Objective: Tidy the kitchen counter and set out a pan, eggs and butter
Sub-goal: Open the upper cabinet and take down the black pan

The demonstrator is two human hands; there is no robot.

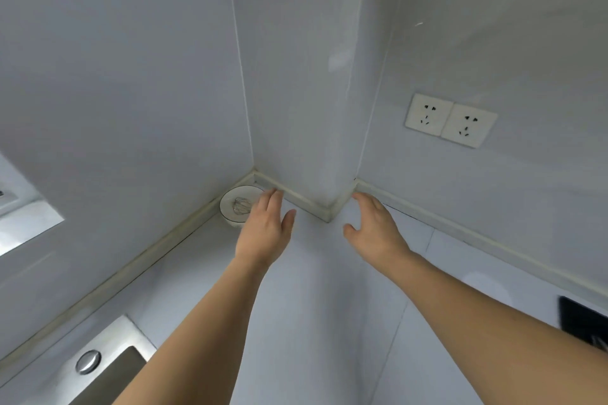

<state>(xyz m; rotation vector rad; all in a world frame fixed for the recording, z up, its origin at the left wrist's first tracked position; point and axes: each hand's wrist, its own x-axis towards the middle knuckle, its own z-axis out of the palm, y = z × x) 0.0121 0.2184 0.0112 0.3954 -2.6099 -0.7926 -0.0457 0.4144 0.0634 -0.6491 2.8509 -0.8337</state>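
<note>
White bowl [237,207] with a whisk [241,205] sits in the bench [312,289] corner. Left hand [265,233] reaches beside it, grip open. Right hand [375,227] hovers nearby, grip open too.

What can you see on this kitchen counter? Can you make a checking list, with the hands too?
Surface: pale counter, bare in the middle.
Job's things: white bowl with a whisk in it, in the corner; no pan, eggs or butter seen.
Clutter: dark object at the right edge, blurred.
Hands: left hand open over the bowl's edge; right hand open, holding nothing.
Cables: nothing seen.
Surroundings: grey walls, double socket, steel sink lower left.
</note>
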